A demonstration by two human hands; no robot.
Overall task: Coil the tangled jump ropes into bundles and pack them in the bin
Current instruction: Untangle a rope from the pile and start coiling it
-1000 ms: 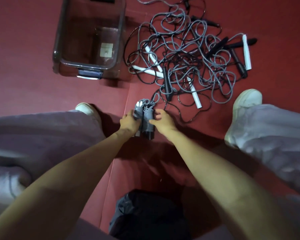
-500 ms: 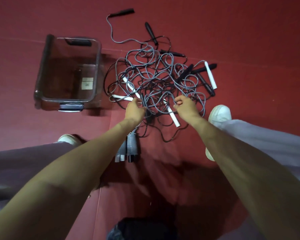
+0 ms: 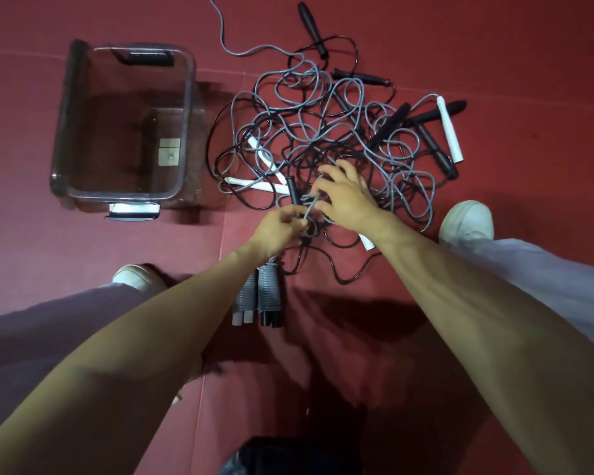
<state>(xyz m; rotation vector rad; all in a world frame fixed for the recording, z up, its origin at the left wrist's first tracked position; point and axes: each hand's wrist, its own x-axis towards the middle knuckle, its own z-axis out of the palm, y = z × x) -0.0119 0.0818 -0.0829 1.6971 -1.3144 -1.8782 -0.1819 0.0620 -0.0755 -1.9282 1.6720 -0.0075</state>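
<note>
**Tangle of grey and black plastic-cord jump ropes** (image 3: 323, 132): on the floor, just beyond both hands.
**Left hand** (image 3: 282, 226): fingers curled, pinching 1 grey cord (image 3: 310, 210).
**Right hand** (image 3: 348, 200): half spread, thumb and forefinger hooked on seemingly the same cord.
**Handling:** best drawn out slowly, 1 strand only, feeding slack.
**2 coiled grey rope bundles** (image 3: 266, 293): under the left wrist.
**Clear plastic bin** (image 3: 187, 114): well left of the left hand, top open, with bare red mat (image 3: 48, 241) near it.
</note>
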